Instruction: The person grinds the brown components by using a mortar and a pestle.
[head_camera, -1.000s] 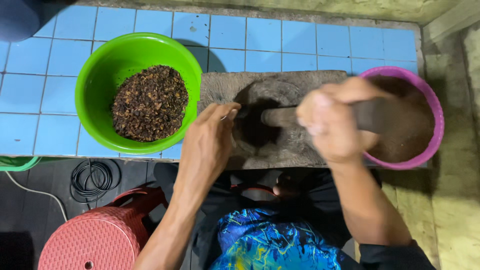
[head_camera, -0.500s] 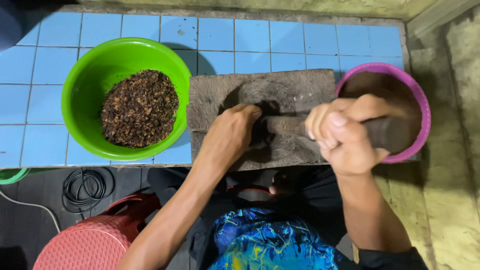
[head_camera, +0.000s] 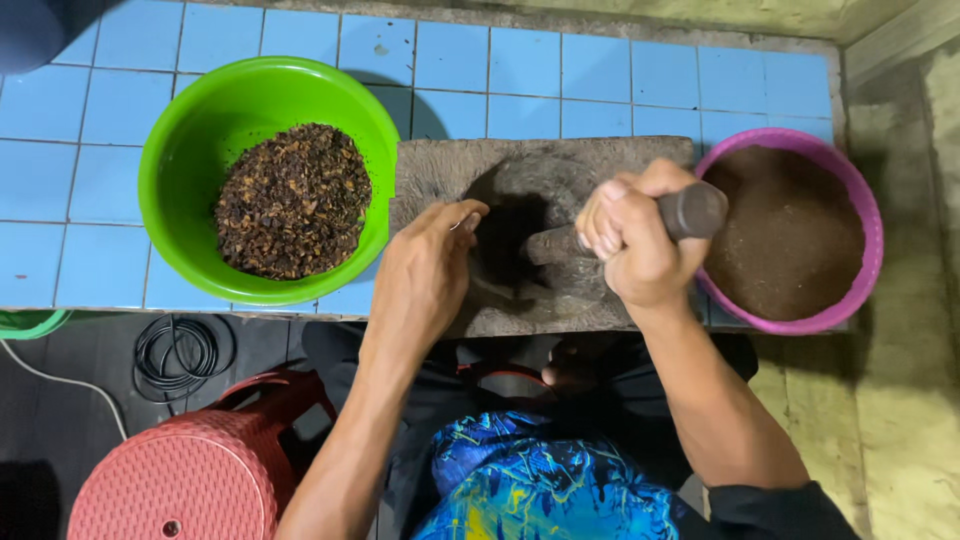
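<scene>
The stone pestle (head_camera: 620, 228) lies across the hollow of the grinding stone (head_camera: 540, 235), its dark butt end sticking out past the knuckles toward the pink bowl. The right hand (head_camera: 640, 245) is wrapped fully around its shaft, fingers closed tight, with no gap showing. Just beside that grip, on the near left edge of the hollow, the left hand (head_camera: 425, 275) rests flat with fingers loosely curled and nothing in them, fingertips at the rim of the dark patch being ground. The risk, as I judge it, sits right there: those fingertips are close to the pestle's working end, and a stroke that slides further left could pinch them against the stone. Beyond the butt end, the pink bowl (head_camera: 860, 215) of fine brown powder touches the stone's right edge (a wide backswing might knock it). Farther left of the resting hand stands a green bowl (head_camera: 190, 130) of coarse dark bits, on a blue tiled counter (head_camera: 560, 70); a red plastic stool (head_camera: 190, 470) sits below.
</scene>
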